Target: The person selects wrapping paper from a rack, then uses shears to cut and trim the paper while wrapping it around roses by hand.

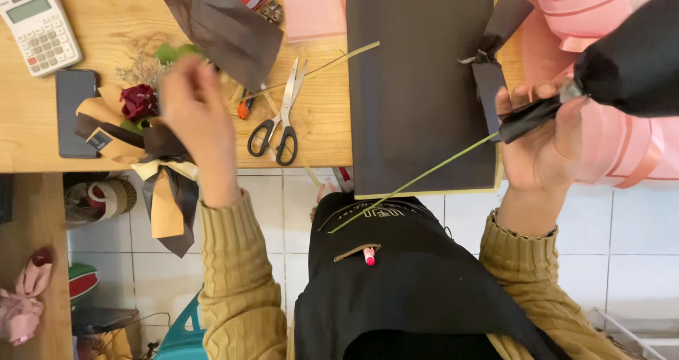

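Note:
My right hand (541, 141) grips the gathered neck of a black paper wrap (629, 63) around a flower, whose long green stem (410, 184) slants down toward my apron. My left hand (194, 112) hovers over the wooden table (106, 27), fingers loosely curled and blurred, beside a small bouquet (138, 119) with a dark red rose, tan and brown paper and a cream ribbon. Whether the left hand holds anything is unclear. Black-handled scissors (279, 123) lie just to the right of it.
A stack of dark paper sheets (417, 84) lies in the middle. Pink ribbon-edged wrap (601, 20) sits at the right. A calculator (39, 27) and a phone (74, 112) are at the far left, brown paper (226, 27) at the top, a tiled floor below.

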